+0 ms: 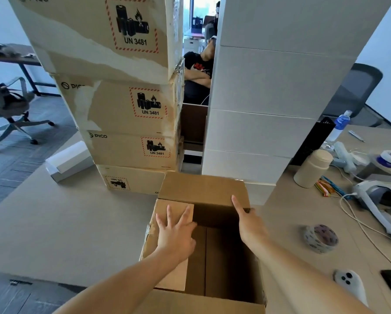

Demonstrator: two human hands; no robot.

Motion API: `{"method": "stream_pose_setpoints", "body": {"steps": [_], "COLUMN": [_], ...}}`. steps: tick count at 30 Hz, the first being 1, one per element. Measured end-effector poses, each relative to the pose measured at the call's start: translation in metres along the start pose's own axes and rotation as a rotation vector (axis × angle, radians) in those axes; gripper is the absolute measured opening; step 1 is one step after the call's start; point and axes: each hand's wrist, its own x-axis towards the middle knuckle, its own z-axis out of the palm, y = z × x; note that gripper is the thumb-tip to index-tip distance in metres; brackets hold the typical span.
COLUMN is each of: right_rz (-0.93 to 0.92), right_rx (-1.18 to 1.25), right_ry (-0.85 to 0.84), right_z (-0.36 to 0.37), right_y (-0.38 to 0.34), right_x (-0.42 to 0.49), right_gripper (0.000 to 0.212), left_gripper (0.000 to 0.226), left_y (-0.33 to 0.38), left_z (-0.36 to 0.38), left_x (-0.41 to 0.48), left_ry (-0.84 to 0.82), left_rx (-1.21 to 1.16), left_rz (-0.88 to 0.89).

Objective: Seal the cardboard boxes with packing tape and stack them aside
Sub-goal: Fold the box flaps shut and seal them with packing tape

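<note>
An open brown cardboard box stands on the table right in front of me, its inside dark and empty. My left hand lies flat with spread fingers on the box's left flap, pressing it inward. My right hand reaches to the far flap, its index finger straight along that flap's edge; the other fingers are hidden. A roll of clear packing tape lies on the table to the right of the box, apart from both hands.
A tall stack of brown PICO boxes and a stack of white boxes rise just behind the open box. At the right lie a headset, a cable, a beige bottle, a water bottle and a phone. A person sits behind the stacks.
</note>
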Motion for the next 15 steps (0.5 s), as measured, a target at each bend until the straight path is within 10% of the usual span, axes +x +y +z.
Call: {"method": "stream_pose_setpoints", "body": {"steps": [15], "right_rz": [-0.052], "right_rx": [-0.143], "right_ry": [0.025], "right_z": [0.008], "right_y": [0.005], "right_x": [-0.014], "right_gripper": [0.090], "left_gripper": [0.064], "left_y": [-0.079], "left_z": [-0.090], "left_x": [-0.056], "left_ry": [0.282], "left_rx": [-0.544], "left_rz": [-0.188]}}
